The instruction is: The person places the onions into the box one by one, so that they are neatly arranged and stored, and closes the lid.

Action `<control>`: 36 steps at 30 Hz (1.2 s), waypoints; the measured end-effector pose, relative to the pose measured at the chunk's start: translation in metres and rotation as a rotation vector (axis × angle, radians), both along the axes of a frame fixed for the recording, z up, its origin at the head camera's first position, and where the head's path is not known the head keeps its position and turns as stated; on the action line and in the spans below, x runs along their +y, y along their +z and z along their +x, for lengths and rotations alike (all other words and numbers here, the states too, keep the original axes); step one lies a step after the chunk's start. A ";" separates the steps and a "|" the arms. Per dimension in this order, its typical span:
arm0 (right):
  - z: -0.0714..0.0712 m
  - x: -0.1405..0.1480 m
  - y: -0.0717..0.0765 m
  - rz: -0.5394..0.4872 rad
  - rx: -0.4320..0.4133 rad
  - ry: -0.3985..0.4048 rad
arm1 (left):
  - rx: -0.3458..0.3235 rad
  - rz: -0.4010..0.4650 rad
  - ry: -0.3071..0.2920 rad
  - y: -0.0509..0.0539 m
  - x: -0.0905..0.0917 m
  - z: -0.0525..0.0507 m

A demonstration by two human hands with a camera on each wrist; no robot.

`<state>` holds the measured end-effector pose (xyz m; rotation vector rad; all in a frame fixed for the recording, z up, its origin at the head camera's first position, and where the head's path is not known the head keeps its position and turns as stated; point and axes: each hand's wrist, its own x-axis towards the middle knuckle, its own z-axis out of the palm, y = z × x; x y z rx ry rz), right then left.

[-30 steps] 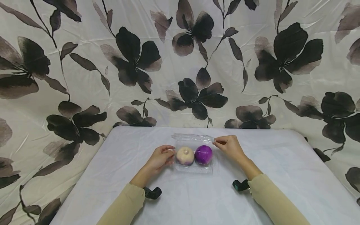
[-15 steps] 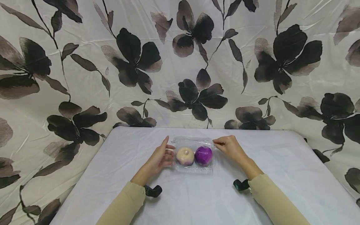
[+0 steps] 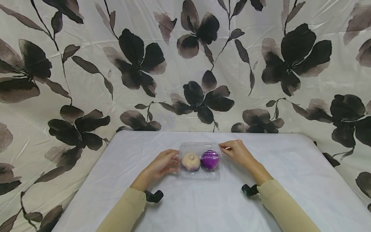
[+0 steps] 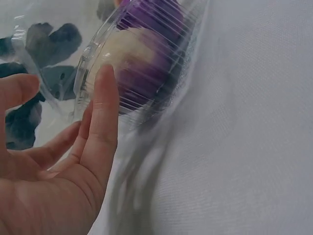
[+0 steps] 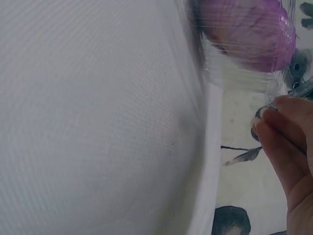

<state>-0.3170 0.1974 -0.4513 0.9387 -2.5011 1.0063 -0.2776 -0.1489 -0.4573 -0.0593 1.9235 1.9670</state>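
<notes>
A clear plastic clamshell box (image 3: pixel 200 175) stands mid-table. Inside, a round cream-and-purple vegetable-like thing (image 3: pixel 191 161) sits to the left of a shiny purple one (image 3: pixel 210 160); their exact kind is unclear. My right hand (image 3: pixel 237 153) pinches the box's back right edge between thumb and fingers, at the lid (image 3: pixel 200 146). On the other side my left hand (image 3: pixel 162 165) is at the left wall, its fingers extended. In the left wrist view the index finger (image 4: pixel 101 110) lies against the ribbed wall, the thumb (image 4: pixel 19 90) apart from it.
A white cloth covers the table (image 3: pixel 200 206). Behind it hangs a floral-printed backdrop (image 3: pixel 174 64). Black wrist devices (image 3: pixel 155 196) sit under both sleeves, close above the tabletop.
The lid has tipped down toward me from its raised position at the back. My left hand spread its thumb upward, then lowered it beside the box. The right hand keeps its pinch.
</notes>
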 end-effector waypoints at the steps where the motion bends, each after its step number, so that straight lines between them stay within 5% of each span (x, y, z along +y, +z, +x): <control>1: 0.000 0.000 0.000 0.005 -0.001 0.002 | 0.007 -0.006 -0.004 0.000 -0.001 0.000; 17: 0.010 0.004 -0.007 0.032 -0.067 0.026 | 0.055 -0.038 -0.018 -0.002 -0.003 0.002; 31: 0.021 0.002 -0.006 -0.054 -0.296 0.014 | 0.062 -0.047 0.000 0.001 0.000 0.002; 36: 0.026 0.005 -0.005 -0.154 -0.543 0.102 | 0.070 -0.046 -0.009 0.000 -0.001 0.003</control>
